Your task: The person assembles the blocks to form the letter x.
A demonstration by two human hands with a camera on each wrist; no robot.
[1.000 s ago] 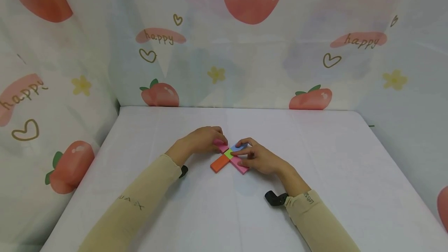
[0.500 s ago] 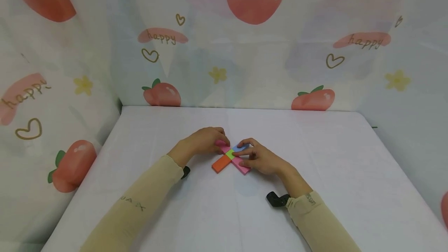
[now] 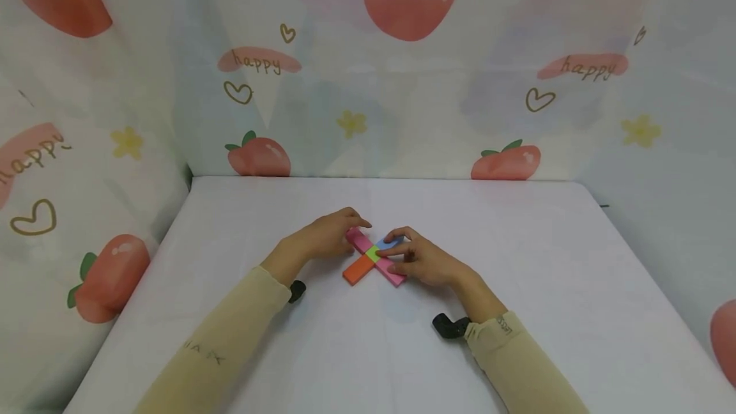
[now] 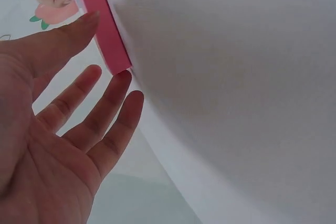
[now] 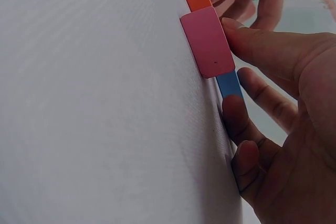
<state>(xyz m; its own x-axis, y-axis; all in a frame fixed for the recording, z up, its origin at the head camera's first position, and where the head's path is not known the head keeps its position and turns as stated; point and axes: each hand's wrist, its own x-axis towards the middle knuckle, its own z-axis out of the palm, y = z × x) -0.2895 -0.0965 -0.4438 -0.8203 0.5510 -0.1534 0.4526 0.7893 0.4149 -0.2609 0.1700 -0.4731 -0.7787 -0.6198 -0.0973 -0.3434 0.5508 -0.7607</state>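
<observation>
Flat coloured wooden blocks lie in an X on the white table. A green block (image 3: 372,253) is at the centre. An orange block (image 3: 358,270) extends front left, a near pink block (image 3: 390,271) front right, a blue block (image 3: 388,243) back right and a far pink block (image 3: 359,239) back left. My left hand (image 3: 329,234) is spread beside the far pink block. In the left wrist view its thumb overlaps that block and a fingertip is at its end. My right hand (image 3: 429,260) rests over the X, thumb on the near pink block, fingers at the green and blue blocks.
The white table (image 3: 517,241) has a back edge against a patterned cloth (image 3: 414,114) with fruit and "happy" prints. Dark wrist cameras (image 3: 450,326) sit below the sleeves.
My left fingers have loosened from the far pink block and lifted, with the hand slightly further left. That block now meets the green centre, closing an earlier gap. My right hand stays in place.
</observation>
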